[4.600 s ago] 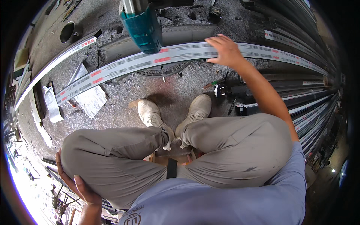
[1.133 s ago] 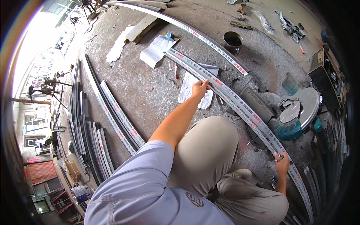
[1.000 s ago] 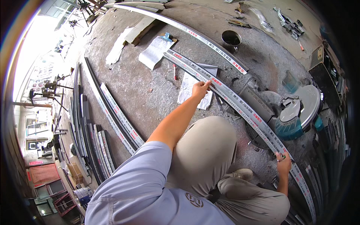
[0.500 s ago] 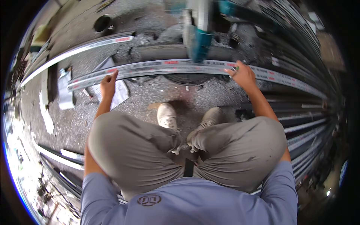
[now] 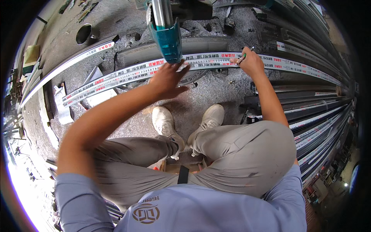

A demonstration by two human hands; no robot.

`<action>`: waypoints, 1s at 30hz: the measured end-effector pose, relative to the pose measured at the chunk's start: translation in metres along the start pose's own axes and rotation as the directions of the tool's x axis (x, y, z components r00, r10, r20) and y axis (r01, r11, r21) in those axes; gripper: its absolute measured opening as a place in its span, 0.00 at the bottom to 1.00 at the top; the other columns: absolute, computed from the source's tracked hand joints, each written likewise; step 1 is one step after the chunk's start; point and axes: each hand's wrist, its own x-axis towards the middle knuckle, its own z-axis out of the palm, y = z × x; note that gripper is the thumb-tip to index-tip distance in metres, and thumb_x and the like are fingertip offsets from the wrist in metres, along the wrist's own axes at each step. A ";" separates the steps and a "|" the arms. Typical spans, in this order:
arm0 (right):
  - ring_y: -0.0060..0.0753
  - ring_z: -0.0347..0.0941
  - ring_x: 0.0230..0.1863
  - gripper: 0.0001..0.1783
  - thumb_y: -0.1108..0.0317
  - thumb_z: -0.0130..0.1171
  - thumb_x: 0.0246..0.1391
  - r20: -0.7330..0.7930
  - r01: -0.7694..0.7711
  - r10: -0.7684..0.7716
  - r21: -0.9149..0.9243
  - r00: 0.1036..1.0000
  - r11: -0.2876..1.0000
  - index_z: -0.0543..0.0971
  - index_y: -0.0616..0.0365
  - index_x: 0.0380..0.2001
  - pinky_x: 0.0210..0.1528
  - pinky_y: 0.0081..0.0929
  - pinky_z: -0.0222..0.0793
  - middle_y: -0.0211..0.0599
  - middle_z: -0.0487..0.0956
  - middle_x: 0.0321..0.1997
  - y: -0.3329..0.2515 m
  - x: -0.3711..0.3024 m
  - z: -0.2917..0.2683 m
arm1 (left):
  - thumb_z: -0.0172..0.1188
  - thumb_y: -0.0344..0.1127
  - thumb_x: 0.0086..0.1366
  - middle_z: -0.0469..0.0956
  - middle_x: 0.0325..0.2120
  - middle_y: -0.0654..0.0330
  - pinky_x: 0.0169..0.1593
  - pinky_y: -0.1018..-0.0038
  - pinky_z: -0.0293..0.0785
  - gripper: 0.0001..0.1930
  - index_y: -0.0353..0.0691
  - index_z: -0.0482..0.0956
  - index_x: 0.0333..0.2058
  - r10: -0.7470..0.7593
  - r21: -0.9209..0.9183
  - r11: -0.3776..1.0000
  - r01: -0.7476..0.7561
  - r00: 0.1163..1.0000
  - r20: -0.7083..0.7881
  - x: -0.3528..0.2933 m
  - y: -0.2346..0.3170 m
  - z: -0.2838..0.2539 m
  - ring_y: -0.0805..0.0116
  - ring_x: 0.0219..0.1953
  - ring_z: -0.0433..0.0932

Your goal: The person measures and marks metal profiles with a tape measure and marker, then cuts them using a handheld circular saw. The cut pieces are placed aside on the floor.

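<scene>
A pair of long metal profiles (image 5: 127, 72) covered in white printed film lies across in front of me, passing under the teal saw guard (image 5: 167, 41). My left hand (image 5: 169, 80) is open with spread fingers at the near edge of the profiles, just below the guard; I cannot tell whether it touches them. Farther right, my right hand (image 5: 251, 62) has its fingers closed around a slim pen (image 5: 241, 58) with a green part. That hand rests at the profiles, its fingertips by their film.
Another film-covered profile (image 5: 73, 62) lies at the far left, near a round metal cup (image 5: 84, 34). Many profiles (image 5: 320, 131) are stacked at the right. White paper (image 5: 63, 106) lies on the debris-strewn floor, and my shoes (image 5: 164, 120) are planted below the profiles.
My left hand has left the profiles' left end and moved right, to below the saw guard. My right hand stays at the profiles with the pen. My left knee has lowered.
</scene>
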 end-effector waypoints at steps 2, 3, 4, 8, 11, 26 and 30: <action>0.56 0.79 0.37 0.36 0.34 0.74 0.45 0.050 -0.040 0.040 -0.013 0.998 0.999 0.72 0.55 0.33 0.37 0.49 0.71 0.47 0.79 0.30 0.000 0.005 -0.001 | 0.56 0.64 0.69 0.44 0.76 0.43 0.78 0.48 0.45 0.46 0.49 0.50 0.76 -0.064 0.055 0.996 0.068 0.995 -0.072 0.048 0.034 0.029 0.39 0.77 0.46; 0.56 0.80 0.36 0.36 0.34 0.75 0.45 0.078 -0.057 0.059 -0.023 0.995 0.998 0.72 0.55 0.33 0.37 0.48 0.71 0.47 0.80 0.29 0.000 0.007 -0.002 | 0.53 0.68 0.69 0.41 0.77 0.43 0.77 0.45 0.43 0.47 0.51 0.49 0.77 -0.064 0.067 0.995 0.074 0.989 -0.135 0.068 0.043 0.038 0.38 0.78 0.43; 0.56 0.80 0.36 0.36 0.34 0.74 0.46 0.090 -0.050 0.051 -0.017 0.995 0.999 0.72 0.56 0.32 0.37 0.48 0.71 0.47 0.80 0.29 0.000 0.008 -0.004 | 0.54 0.69 0.68 0.41 0.77 0.43 0.78 0.44 0.39 0.48 0.53 0.48 0.77 -0.104 0.026 0.994 0.110 0.981 -0.165 0.088 0.055 0.046 0.37 0.78 0.40; 0.57 0.81 0.37 0.35 0.34 0.73 0.46 0.119 -0.053 0.057 -0.034 0.991 0.998 0.74 0.55 0.32 0.38 0.49 0.72 0.46 0.83 0.31 -0.006 0.011 -0.012 | 0.56 0.70 0.66 0.41 0.77 0.42 0.77 0.43 0.33 0.48 0.55 0.49 0.77 -0.246 -0.042 0.969 0.242 0.946 -0.209 0.131 0.095 0.061 0.35 0.78 0.36; 0.56 0.82 0.39 0.29 0.42 0.74 0.50 0.034 -0.053 0.058 -0.126 0.998 0.991 0.79 0.56 0.38 0.39 0.50 0.75 0.46 0.84 0.35 -0.017 0.011 -0.014 | 0.56 0.71 0.65 0.40 0.77 0.42 0.77 0.41 0.31 0.49 0.56 0.49 0.77 -0.268 -0.032 0.963 0.268 0.941 -0.204 0.137 0.102 0.062 0.35 0.79 0.35; 0.25 0.74 0.50 0.23 0.53 0.43 0.75 -0.151 0.196 -0.152 0.917 0.977 0.348 0.81 0.60 0.48 0.49 0.24 0.69 0.36 0.81 0.52 -0.040 0.025 0.050 | 0.59 0.56 0.71 0.50 0.76 0.47 0.79 0.57 0.45 0.40 0.55 0.52 0.76 -0.174 0.004 0.984 0.181 0.949 -0.263 0.098 0.047 0.062 0.51 0.78 0.49; 0.22 0.76 0.42 0.16 0.61 0.53 0.68 -0.088 0.152 -0.211 0.938 0.974 0.311 0.82 0.61 0.47 0.45 0.23 0.70 0.33 0.83 0.40 -0.038 0.023 0.052 | 0.60 0.43 0.71 0.62 0.72 0.47 0.75 0.56 0.59 0.34 0.51 0.60 0.73 -0.055 -0.002 0.998 0.059 0.914 -0.401 0.068 0.005 0.072 0.47 0.73 0.62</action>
